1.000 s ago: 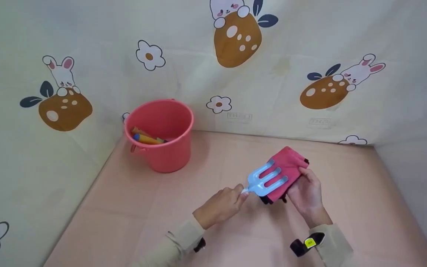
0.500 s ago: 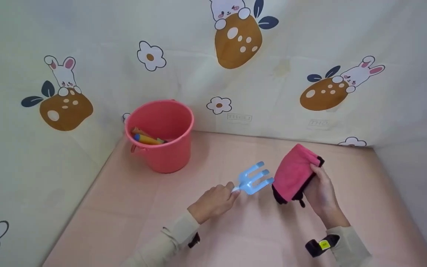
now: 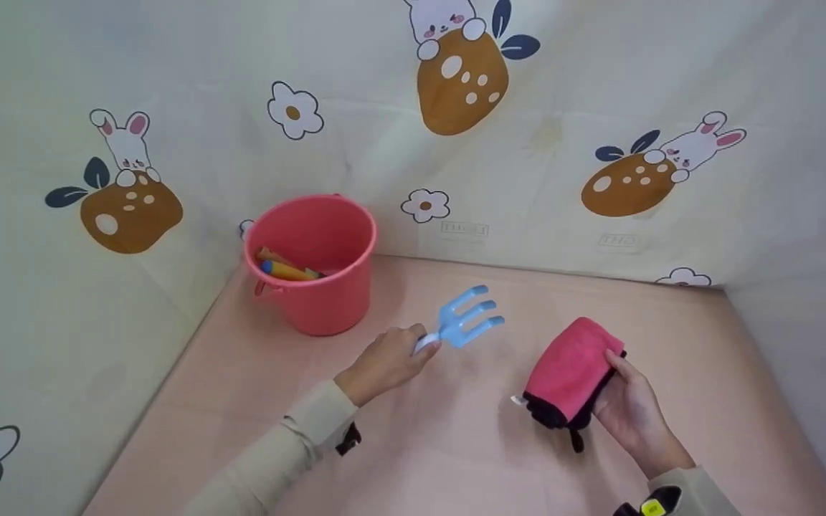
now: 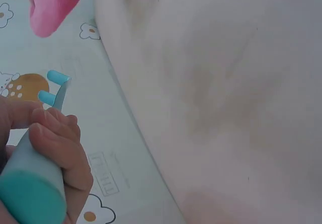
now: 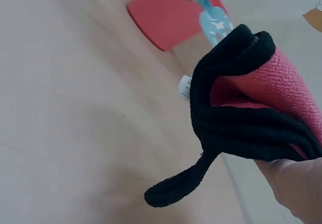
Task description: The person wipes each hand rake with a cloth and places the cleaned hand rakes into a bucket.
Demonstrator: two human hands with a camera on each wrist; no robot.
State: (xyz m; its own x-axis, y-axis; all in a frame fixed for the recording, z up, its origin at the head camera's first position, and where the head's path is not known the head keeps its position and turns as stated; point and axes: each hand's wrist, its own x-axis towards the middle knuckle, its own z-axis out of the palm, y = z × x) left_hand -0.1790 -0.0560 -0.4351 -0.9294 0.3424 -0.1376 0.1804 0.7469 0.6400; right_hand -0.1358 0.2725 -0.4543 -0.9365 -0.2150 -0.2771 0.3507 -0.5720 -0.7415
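My left hand [image 3: 386,360] grips the pale handle of a light blue toy garden fork [image 3: 459,321], its three tines pointing up and to the right. In the left wrist view the fingers curl round the thick handle [image 4: 37,183], which has a teal end. On the right, my right hand [image 3: 635,416] holds a folded pink cloth [image 3: 576,365], thumb on top and the other fingers hidden beneath it. Black trim edges the cloth. The right wrist view shows its folded layers, a black hanging loop [image 5: 176,186] and a small white tag [image 5: 184,87]. Fork and cloth are apart.
A pink bucket [image 3: 327,304] stands at the back left of the pinkish table surface [image 3: 427,444]. Inside it lie a yellow item with a blue end [image 3: 285,270] and other things partly hidden. Cloth walls [image 3: 355,158] printed with rabbits and flowers enclose the back and sides.
The fork has come off the cloth and moved left and up, towards the bucket. My right hand has moved the cloth right, then down and nearer to me.
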